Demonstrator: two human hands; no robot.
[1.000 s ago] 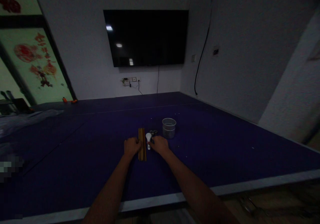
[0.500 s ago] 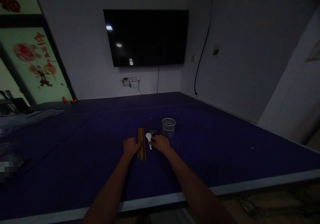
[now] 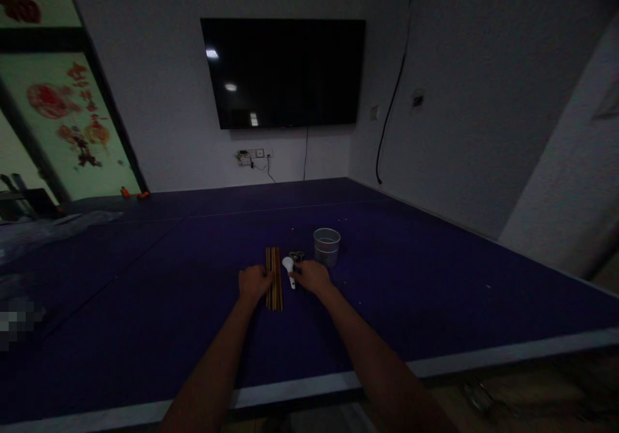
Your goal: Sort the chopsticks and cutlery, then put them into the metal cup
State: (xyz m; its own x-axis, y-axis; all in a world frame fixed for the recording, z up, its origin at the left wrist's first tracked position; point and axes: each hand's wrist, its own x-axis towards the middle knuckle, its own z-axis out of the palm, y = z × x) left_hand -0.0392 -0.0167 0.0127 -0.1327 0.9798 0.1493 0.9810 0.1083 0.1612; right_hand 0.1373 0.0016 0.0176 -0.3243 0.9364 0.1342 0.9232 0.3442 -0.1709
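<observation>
Several brown chopsticks (image 3: pixel 276 291) lie side by side on the purple tabletop (image 3: pixel 193 336), pointing away from me. My left hand (image 3: pixel 253 283) is closed at their left edge, its thumb across them and its other fingertips hidden. Just right of the chopsticks is a white spoon (image 3: pixel 289 265), bowl end away from me. My right hand (image 3: pixel 314 277) has its curled fingers at the spoon's handle; their undersides are out of sight. Beyond that hand show the looped handles of scissors (image 3: pixel 296 255), the remainder covered. A round metal pot (image 3: pixel 327 247) stands upright behind my right hand.
Clear plastic wrapping (image 3: pixel 58 227) lies at the table's left side, with small orange objects (image 3: pixel 131 194) at the far left edge. A pale rim (image 3: pixel 294 389) borders the near side. On the wall behind hang a dark television (image 3: pixel 285 75) and a black cable (image 3: pixel 393 101).
The spoon's handle has swung slightly to the right. The far ends of the chopsticks have spread a little to the left. Both hands stay almost in place.
</observation>
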